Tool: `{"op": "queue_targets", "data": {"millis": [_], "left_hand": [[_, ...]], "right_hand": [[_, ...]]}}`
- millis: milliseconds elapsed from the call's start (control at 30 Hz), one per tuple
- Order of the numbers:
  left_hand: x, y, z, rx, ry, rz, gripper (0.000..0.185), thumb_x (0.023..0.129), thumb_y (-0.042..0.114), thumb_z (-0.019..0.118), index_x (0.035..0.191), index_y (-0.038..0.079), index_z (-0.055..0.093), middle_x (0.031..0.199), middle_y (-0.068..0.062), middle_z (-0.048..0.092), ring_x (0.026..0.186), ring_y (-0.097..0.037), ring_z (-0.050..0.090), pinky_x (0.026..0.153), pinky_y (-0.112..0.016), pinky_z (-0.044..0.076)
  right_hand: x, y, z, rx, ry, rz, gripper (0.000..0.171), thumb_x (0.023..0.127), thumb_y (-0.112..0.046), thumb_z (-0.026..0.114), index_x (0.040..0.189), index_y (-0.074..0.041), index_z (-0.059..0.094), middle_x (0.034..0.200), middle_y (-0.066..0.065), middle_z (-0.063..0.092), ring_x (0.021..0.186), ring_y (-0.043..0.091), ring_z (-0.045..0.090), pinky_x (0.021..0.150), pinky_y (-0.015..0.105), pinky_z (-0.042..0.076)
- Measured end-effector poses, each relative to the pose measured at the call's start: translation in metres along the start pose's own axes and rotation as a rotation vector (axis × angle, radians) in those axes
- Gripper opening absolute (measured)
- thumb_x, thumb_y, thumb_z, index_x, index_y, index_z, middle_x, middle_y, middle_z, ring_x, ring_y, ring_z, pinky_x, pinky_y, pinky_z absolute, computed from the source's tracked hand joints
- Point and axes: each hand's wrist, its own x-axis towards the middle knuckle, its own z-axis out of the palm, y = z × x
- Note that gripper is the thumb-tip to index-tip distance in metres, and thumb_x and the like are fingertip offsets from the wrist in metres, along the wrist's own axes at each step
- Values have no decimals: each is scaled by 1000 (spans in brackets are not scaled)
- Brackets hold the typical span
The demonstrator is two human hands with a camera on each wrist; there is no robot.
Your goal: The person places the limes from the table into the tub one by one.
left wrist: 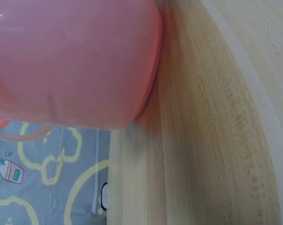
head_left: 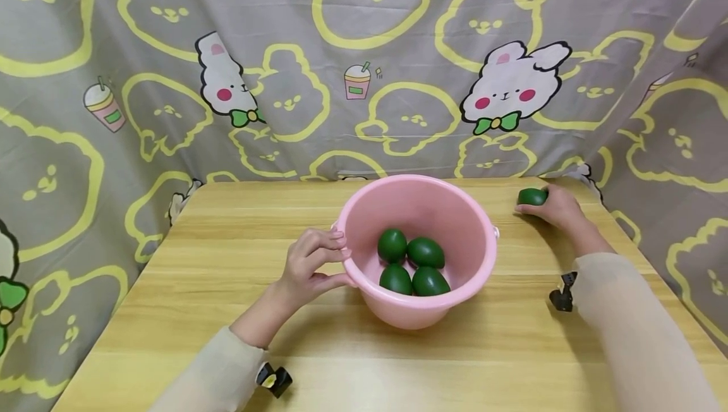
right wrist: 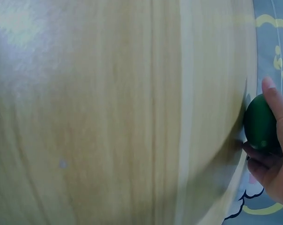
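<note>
A pink bucket [head_left: 392, 311] stands on the wooden table, its mouth tilted toward the head camera. Several smooth, dark green avocados [head_left: 425, 253] lie together on its bottom. My left hand [head_left: 313, 263] grips the bucket's left rim, with the thumb lower than the fingers. In the left wrist view the bucket's side [left wrist: 71, 61] fills the upper left, and that hand is out of sight. At the table's back right, my right hand [head_left: 560, 206] holds another green avocado [head_left: 531, 197] between thumb and fingers. The right wrist view shows this avocado [right wrist: 261, 123] partly covered by the hand.
The wooden table [head_left: 227, 260] ends at a grey patterned curtain [head_left: 296, 134] behind and at both sides. A bucket handle [left wrist: 26, 135] hangs along the bucket's side. Small black devices [head_left: 562, 298] sit at both sleeve cuffs.
</note>
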Motion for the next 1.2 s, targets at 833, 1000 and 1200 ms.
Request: {"op": "queue_targets", "data": {"millis": [833, 1000, 1200], "left_hand": [[-1, 2, 1, -1, 20, -5, 44, 80, 42, 70, 80, -2, 68, 82, -14, 61, 81, -32, 60, 84, -33, 57], [0, 1, 1, -4, 25, -4, 44, 80, 42, 70, 80, -2, 68, 81, -14, 61, 81, -31, 60, 85, -33, 57], [-2, 0, 0, -3, 20, -12, 45, 79, 43, 71, 81, -2, 68, 82, -14, 61, 81, -32, 60, 84, -34, 57]], "right_hand": [[-8, 4, 8, 16, -63, 3, 98, 77, -51, 73, 137, 13, 30, 124, 41, 41, 108, 52, 43, 92, 64, 40], [-12, 3, 6, 3, -61, -8, 98, 77, -51, 73, 137, 14, 30, 122, 43, 42, 107, 53, 43, 91, 63, 41], [-14, 4, 6, 35, -90, 7, 99, 77, -52, 73, 138, 13, 30, 122, 41, 41, 106, 51, 43, 89, 63, 41]]}}
